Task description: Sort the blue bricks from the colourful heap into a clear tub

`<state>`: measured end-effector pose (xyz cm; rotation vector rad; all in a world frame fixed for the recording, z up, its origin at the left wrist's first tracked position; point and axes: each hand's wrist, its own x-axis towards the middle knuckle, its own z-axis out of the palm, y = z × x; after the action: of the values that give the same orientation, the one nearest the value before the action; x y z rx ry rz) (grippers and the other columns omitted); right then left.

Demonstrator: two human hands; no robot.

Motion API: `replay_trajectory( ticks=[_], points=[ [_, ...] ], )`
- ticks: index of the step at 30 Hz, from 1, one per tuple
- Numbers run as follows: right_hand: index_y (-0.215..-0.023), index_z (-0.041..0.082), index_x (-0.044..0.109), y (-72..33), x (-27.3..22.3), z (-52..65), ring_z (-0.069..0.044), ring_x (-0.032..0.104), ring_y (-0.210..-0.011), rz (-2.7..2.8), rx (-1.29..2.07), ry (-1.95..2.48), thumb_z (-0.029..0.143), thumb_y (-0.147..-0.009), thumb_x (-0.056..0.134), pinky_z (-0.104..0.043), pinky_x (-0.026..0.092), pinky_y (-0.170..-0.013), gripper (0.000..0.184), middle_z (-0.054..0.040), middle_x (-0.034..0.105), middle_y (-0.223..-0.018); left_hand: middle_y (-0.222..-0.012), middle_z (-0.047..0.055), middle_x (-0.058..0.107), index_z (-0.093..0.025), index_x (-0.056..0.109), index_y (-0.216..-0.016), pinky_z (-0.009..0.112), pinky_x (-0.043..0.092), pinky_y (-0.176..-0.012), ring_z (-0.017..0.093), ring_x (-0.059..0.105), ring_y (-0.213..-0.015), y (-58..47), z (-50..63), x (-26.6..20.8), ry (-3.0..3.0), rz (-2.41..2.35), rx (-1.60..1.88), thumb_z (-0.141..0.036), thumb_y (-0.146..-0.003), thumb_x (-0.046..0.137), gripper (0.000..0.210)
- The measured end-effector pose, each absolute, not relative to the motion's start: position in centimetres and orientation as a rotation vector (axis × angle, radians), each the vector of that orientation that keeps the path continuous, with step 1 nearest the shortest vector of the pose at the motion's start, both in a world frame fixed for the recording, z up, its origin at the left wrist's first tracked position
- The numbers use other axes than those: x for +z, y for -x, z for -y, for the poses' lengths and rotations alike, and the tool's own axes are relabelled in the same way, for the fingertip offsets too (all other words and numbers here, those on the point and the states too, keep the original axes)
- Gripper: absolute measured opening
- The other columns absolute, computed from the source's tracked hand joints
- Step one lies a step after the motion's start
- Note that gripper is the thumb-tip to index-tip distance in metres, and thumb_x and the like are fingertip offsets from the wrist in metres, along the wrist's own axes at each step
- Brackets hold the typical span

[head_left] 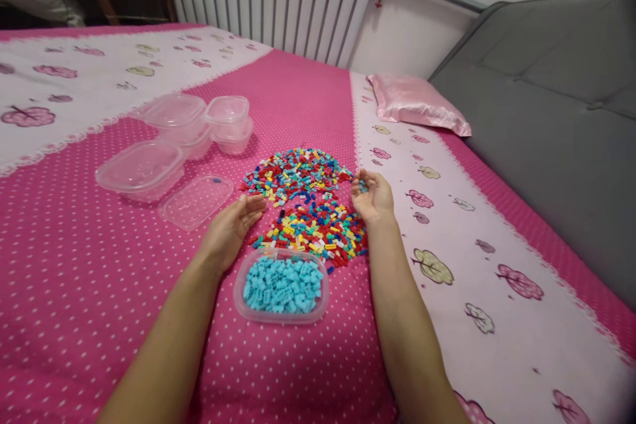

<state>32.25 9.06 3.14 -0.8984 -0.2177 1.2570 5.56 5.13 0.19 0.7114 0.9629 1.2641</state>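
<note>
Small toy building bricks of mixed colours (318, 235) lie in two heaps that nearly meet on the pink bedspread. My left hand (233, 228) is at the left edge of the heaps, fingers stretched out and holding nothing I can see. On the right side, my right hand (375, 197) curls its fingers around a few light-blue bricks (363, 187) in its palm. Between my forearms stands a clear plastic container (281, 318) filled with light-blue bricks (283, 286).
A clear lid (196, 202) lies flat to the left. Behind it stand several lidded clear containers (142, 169), some stacked. A pink pillow (417, 103) rests near the grey headboard (551, 79). A white radiator (278, 3) runs along the wall beyond the bed.
</note>
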Motion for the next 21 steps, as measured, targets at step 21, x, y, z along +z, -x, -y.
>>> replay_trajectory(
  ticks=[21],
  points=[
    [-0.109,0.027,0.070,-32.0,-1.2,-9.7,-0.021,0.065,-0.098,1.491,0.336,2.182,0.032,-0.083,0.055,-0.033,0.047,-0.087,0.031,-0.0047,0.072,-0.105,-0.090,0.010,0.072,-0.013,0.073,-0.081,0.030,0.045,-0.093,0.019,0.065,-0.093,-5.6,-5.2,0.2,-0.720,-0.970,1.259,-0.034,-0.086,0.056,0.027]
  ],
)
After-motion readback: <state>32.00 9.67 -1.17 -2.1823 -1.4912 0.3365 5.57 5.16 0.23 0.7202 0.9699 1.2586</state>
